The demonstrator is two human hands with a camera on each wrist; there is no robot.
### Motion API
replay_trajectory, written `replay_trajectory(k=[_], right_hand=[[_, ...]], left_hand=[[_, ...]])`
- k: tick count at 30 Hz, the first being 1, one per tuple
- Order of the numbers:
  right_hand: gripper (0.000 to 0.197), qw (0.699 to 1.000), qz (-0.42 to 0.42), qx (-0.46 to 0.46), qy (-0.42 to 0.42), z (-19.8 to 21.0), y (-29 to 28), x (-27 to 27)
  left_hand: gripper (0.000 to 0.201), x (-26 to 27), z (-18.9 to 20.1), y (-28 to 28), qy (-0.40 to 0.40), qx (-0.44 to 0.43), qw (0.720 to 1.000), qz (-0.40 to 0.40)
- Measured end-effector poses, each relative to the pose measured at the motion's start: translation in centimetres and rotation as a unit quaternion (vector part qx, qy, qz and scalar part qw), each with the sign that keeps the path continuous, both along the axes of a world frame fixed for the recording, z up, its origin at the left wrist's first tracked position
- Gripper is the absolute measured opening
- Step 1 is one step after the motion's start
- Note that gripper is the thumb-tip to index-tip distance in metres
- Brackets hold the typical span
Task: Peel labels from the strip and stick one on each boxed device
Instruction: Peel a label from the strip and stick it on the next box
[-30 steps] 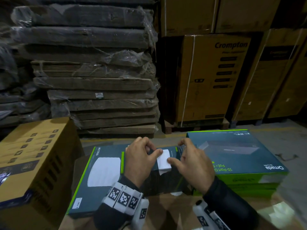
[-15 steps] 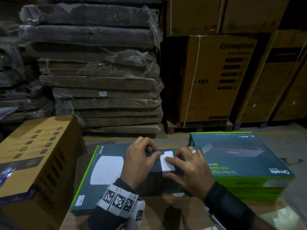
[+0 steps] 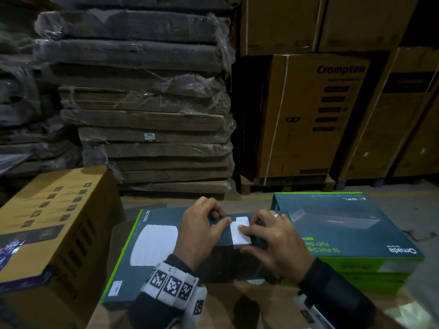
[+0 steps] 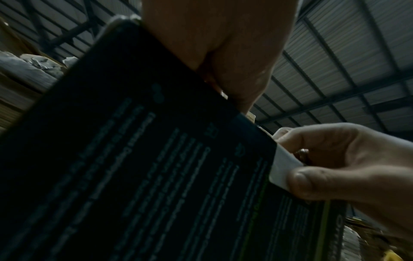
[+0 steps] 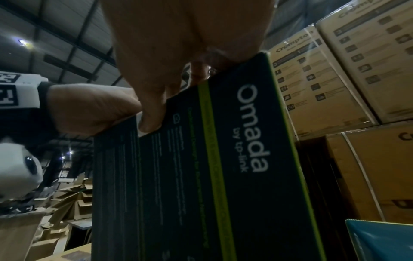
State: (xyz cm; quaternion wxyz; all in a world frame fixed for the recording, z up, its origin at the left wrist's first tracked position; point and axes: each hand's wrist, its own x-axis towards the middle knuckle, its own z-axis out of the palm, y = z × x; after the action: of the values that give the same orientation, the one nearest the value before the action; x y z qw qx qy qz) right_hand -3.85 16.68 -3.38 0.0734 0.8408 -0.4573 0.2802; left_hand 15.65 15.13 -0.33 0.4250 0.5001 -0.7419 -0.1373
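Both hands on upright box (image 3: 228, 262) top edge: left hand (image 3: 202, 233) grips it, right hand (image 3: 273, 241) pinches white label (image 3: 240, 231) folded over it. Left fingertips hidden behind; strip unseen.

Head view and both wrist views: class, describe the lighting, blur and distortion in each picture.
Head view: dim; the white label is brightest, edges bow outward, lower right corner smears. Left wrist view: very dark; print on the box is soft and unreadable. Right wrist view: the right hand is a close blur, though the Omada lettering reads clearly.
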Motion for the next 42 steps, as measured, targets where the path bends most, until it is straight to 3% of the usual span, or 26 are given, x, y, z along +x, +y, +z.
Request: replay_trajectory(k=[8, 14, 20, 27, 33, 39, 42], right_hand=[[0.032, 0.997, 0.042, 0.051, -0.042, 0.6, 0.4, -1.4], [0.047, 0.994, -0.039, -0.050, 0.086, -0.4, 1.5, 1.7], [0.047, 0.994, -0.057, -0.078, 0.056, -2.0, 1.8, 3.3], [0.047, 0.993, -0.060, -0.014, 0.098, -1.1, 1.3, 2.3], [0.047, 0.991, -0.105, -0.017, 0.081, -1.0, 2.3, 0.4], [0.058, 0.985, -0.147, 0.059, 0.069, 0.3, 2.4, -0.4], [0.073, 0.983, -0.133, 0.100, 0.074, 1.3, 1.7, -1.4]], left_hand=[[0.023, 0.0, 0.0, -0.2, 0.000, -0.003, 1.000, 0.000], [0.025, 0.0, -0.2, -0.1, -0.007, -0.023, 1.000, 0.000], [0.026, 0.0, -0.3, -0.3, -0.005, -0.032, 0.999, 0.010], [0.026, 0.0, -0.3, -0.3, -0.004, -0.028, 1.000, 0.013], [0.026, 0.1, -0.4, -0.1, -0.003, -0.024, 1.000, 0.014], [0.017, 0.7, -0.5, 0.4, -0.040, -0.014, 0.999, -0.002], [0.059, 2.2, -0.6, 1.1, -0.177, 0.052, 0.983, -0.024]])
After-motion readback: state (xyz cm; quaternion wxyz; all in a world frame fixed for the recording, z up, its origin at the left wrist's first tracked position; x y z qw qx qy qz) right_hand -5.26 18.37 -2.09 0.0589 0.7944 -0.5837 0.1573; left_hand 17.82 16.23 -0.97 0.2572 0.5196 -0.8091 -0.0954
